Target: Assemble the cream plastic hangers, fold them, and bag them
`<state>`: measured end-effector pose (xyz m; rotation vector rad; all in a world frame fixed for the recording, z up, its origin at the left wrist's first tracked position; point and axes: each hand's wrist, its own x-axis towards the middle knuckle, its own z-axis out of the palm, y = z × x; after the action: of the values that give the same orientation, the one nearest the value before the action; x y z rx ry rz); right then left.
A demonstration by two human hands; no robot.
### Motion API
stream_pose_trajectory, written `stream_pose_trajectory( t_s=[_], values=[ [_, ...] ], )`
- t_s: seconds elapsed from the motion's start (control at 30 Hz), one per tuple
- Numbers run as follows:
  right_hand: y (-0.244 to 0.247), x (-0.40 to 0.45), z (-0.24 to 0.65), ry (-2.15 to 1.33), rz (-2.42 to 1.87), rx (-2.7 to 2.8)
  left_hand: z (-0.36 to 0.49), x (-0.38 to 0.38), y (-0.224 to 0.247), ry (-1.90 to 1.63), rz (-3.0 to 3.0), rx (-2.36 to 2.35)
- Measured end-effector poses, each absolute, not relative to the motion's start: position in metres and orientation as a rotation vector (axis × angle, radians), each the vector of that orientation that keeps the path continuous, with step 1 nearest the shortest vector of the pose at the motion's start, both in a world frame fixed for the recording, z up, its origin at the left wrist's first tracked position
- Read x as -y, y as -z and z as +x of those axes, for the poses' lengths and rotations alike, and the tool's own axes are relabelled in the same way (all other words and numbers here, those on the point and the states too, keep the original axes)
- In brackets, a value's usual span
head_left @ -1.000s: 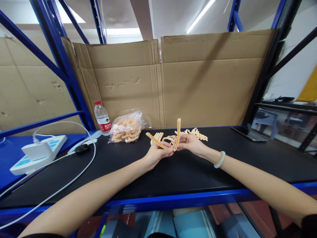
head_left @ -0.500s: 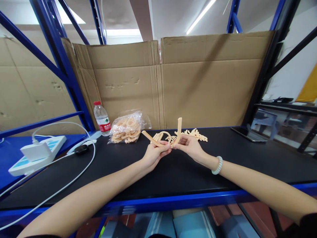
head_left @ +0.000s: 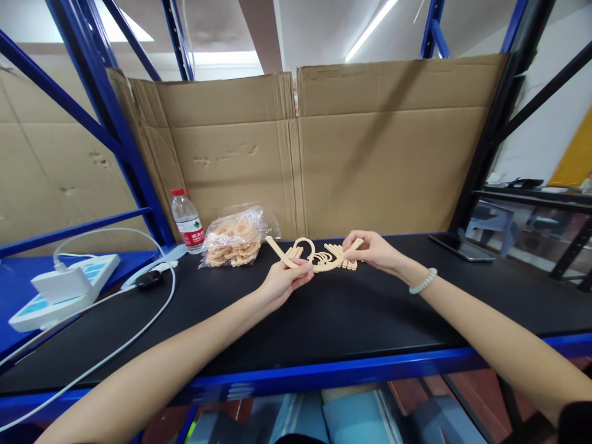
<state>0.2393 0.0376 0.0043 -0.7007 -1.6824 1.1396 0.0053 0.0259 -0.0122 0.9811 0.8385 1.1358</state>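
Note:
My left hand point(head_left: 287, 282) is closed on a curved pale wooden piece point(head_left: 276, 249), whose free end points up and to the left. To the right, my right hand point(head_left: 370, 250) pinches the end of another curved wooden piece point(head_left: 329, 266). The two pieces meet or overlap near my left fingertips; the exact joint is too small to make out. Behind them, several pale wooden parts point(head_left: 333, 250) lie on the black table, partly hidden by the held pieces and my right hand. A round wooden ring point(head_left: 304, 240) shows between my hands.
A clear plastic bag of wooden pieces point(head_left: 234, 237) and a red-capped bottle point(head_left: 189, 223) stand at the back left. A power strip point(head_left: 99, 274) with white cables point(head_left: 172, 290) is at the left. A dark tablet point(head_left: 460, 248) lies at the back right.
My right hand has moved right and slightly up, away from my left hand. The right-hand curved piece has swung from upright to nearly level. My left hand has shifted slightly left.

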Motion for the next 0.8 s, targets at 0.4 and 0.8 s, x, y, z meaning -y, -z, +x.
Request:
stream_pose_trajectory(
  t_s=[0.4, 0.8],
  values=[
    [-0.025, -0.046, 0.288, -0.93, -0.914, 2.391, -0.048, -0.062, -0.018, -0.704, 1.314, -0.959],
    [-0.01, -0.053, 0.288, -1.116, -1.073, 2.707, -0.048, -0.059, -0.016, -0.282, 2.602, -0.713]
  ],
)
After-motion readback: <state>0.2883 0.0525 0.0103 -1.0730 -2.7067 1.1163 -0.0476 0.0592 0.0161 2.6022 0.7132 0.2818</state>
